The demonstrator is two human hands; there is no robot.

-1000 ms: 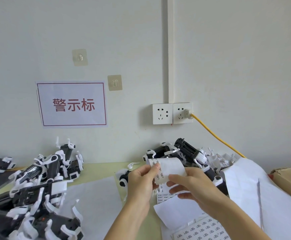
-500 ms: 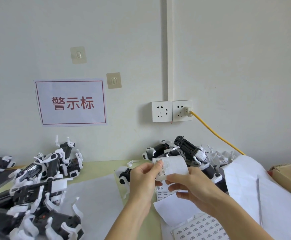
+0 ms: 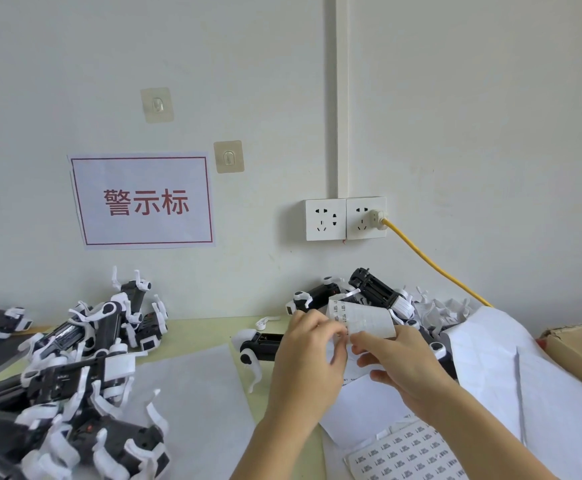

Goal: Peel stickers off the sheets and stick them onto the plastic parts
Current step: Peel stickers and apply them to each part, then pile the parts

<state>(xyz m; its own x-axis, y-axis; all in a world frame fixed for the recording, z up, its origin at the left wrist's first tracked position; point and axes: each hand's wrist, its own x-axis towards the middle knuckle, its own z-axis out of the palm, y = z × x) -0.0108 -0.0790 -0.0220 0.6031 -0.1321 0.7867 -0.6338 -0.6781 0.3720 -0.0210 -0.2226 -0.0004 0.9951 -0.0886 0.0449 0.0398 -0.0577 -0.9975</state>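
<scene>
While a printed sticker sheet [image 3: 411, 457] is lying nearest the viewer, just below the right forearm, a curled sticker sheet [image 3: 362, 320] is being held up between both hands above the table [image 3: 210, 329]. This curled sheet is being pinched at its lower edge by the thumb and fingers of the left hand [image 3: 308, 362], which are closed on it. Its right side is being gripped by the right hand [image 3: 400, 362], whose fingertips are meeting those of the left at the sheet's lower edge; whether a single sticker is being lifted there cannot be told. Blank white paper [image 3: 192, 393] is lying to the left of the left hand, and more white sheets [image 3: 490, 358] are being spread to the right of the right hand. One black-and-white plastic part [image 3: 262, 344] is lying just left of the left hand. A pile of plastic parts [image 3: 64, 368] is lying well to the left, and another heap of parts [image 3: 372, 292] is lying just beyond the hands, against the wall.
</scene>
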